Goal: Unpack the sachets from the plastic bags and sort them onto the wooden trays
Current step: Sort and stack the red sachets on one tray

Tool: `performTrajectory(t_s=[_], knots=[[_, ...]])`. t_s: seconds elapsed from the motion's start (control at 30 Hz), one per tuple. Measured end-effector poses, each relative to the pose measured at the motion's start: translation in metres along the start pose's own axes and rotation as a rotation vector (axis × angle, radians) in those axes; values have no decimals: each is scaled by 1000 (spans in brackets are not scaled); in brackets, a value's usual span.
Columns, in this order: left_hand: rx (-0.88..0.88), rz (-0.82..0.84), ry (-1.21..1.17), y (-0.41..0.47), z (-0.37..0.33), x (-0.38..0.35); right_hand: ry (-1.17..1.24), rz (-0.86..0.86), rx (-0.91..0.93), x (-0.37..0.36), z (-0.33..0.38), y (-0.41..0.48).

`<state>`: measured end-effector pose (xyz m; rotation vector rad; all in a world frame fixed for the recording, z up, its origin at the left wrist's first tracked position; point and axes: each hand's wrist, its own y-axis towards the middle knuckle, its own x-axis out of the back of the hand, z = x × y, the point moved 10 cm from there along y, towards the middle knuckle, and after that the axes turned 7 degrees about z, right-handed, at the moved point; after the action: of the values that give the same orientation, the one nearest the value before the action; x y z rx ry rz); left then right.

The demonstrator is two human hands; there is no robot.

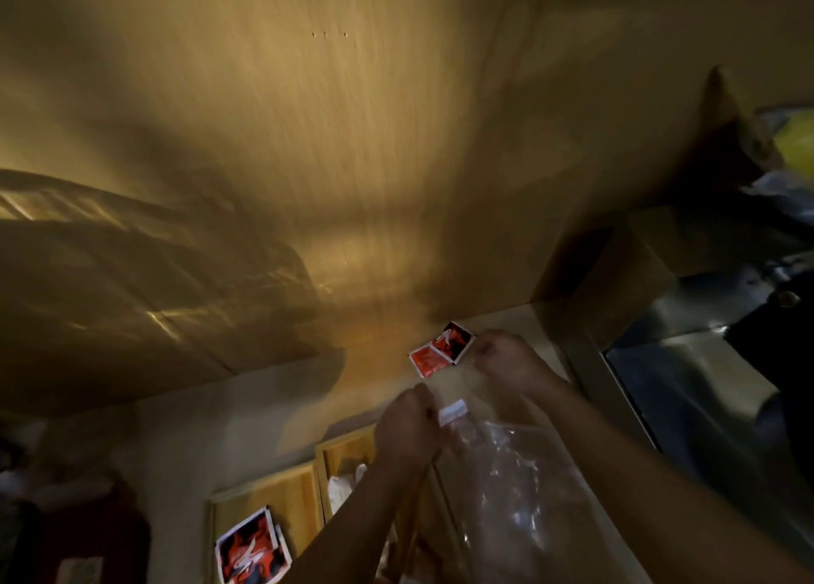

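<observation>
Now, left hand (407, 429): pinched on my clear plastic bag (515, 486) at its mouth.
Right hand (506, 358): gripping the bag's far edge — beside two red sachets (440, 350) on the surface (519, 319).
Wooden trays (282, 495): below — one holds red sachets.

I see red sachets (442, 349) with black and white swirls, a like one on the pale wood tray (268, 495), a clear bag (515, 491) with a white strip, and a golden-brown grained wall (352, 143).
</observation>
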<state>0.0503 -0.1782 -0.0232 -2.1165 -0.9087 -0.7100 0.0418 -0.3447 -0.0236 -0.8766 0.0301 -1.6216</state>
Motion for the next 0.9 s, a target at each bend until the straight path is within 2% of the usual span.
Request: performTrajectory(t_s=[0.13,0.23,0.3,0.4,0.53,0.7,0.73,0.8,0.83,0.9], knots=[[77,-36,193,28,11,-16,-61,5,17,-7,5,37],[131,-83,170,40,18,-23,-160,-62,-8,-6,3,56],[163,-51,168,44,19,-34,-225,-92,-43,-7,-1,64],[134,-67,229,47,13,-40,-289,-85,-69,-12,-5,73],[158,125,269,51,14,-58,-304,-35,-73,-20,-9,78],[132,181,376,45,11,-67,-372,37,-133,-26,-10,70],[97,123,366,43,8,-64,-389,37,-137,-26,-10,69],[84,135,325,38,5,-63,-392,28,-130,-27,-9,68],[62,89,292,37,4,-59,-366,21,-121,-26,-9,68],[16,10,95,33,2,-47,-216,42,-99,-28,-9,68]])
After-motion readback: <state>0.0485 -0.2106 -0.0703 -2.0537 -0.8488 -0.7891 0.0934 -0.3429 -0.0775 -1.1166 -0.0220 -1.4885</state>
